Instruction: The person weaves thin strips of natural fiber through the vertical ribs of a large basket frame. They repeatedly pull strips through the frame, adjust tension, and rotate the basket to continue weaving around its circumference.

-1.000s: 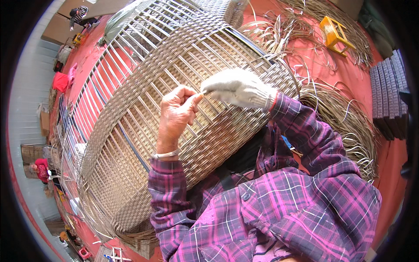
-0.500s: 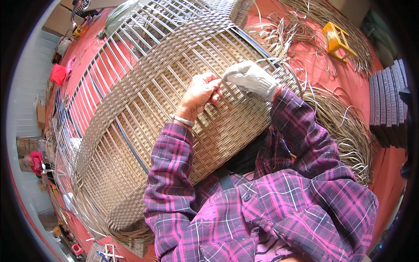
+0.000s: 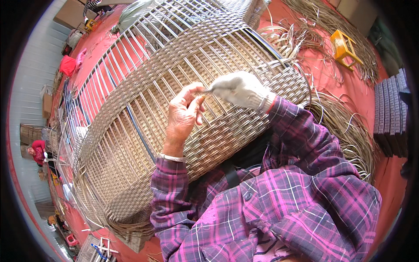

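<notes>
A large brown wicker furniture panel (image 3: 114, 171) lies before me, its woven strips running over thin parallel rods. My left hand (image 3: 183, 114), bare with a pale band at the wrist, is above the half-woven part. Its thumb and fingers pinch a short visible bit of wicker strand (image 3: 208, 91). On the other side, my right hand (image 3: 241, 90) wears a whitish glove and closes on the same strand, fingertips close to the left ones. The rest of the strand is hidden by the hands and lost against the weave.
Loose wicker strands (image 3: 342, 126) heap on the red floor at the right, by a yellow stool (image 3: 345, 50). Stacked grey panels (image 3: 389, 109) stand at the far right. Bare rods (image 3: 124, 56) extend beyond the weave. A person in red (image 3: 38, 153) is far left.
My left hand has moved left and turned, fingers pointing up. The right gloved hand has moved slightly left and down. The whole view has shifted a little to the right.
</notes>
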Motion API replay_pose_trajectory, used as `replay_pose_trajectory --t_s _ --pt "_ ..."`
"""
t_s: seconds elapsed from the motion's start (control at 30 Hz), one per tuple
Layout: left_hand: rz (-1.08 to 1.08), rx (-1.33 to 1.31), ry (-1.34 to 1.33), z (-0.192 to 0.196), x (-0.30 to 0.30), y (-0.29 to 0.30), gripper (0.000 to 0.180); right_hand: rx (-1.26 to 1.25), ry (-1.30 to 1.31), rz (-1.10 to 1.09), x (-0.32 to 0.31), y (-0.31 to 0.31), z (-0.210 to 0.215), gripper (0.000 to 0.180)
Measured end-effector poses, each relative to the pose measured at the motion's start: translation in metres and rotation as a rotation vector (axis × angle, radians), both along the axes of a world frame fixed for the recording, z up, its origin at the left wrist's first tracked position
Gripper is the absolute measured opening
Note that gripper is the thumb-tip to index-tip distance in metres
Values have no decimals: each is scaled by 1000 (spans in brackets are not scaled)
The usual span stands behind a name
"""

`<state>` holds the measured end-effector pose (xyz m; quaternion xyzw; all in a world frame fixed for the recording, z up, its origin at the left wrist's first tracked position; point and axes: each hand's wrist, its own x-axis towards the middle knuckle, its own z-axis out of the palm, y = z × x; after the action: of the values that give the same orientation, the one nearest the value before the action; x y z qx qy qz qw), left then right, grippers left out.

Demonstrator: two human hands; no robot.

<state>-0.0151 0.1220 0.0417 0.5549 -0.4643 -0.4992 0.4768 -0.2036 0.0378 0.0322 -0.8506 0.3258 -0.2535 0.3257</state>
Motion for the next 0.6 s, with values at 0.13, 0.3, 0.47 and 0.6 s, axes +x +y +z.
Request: replay_pose_trajectory --t_s 0.13,0.3,0.47,0.6 --pt "67 39 132 -22 -10 -29 51 -322 384 -251 -4 -5 0 10" --pt "-58 205 208 -45 -6 -58 30 -204 377 -30 6 -24 -25 14" --pt "-261 242 49 -38 3 -64 13 120 -111 -101 1 -31 -47 19" --pt "-171 174 -192 -14 15 -33 12 194 -296 -275 8 -22 -34 26"
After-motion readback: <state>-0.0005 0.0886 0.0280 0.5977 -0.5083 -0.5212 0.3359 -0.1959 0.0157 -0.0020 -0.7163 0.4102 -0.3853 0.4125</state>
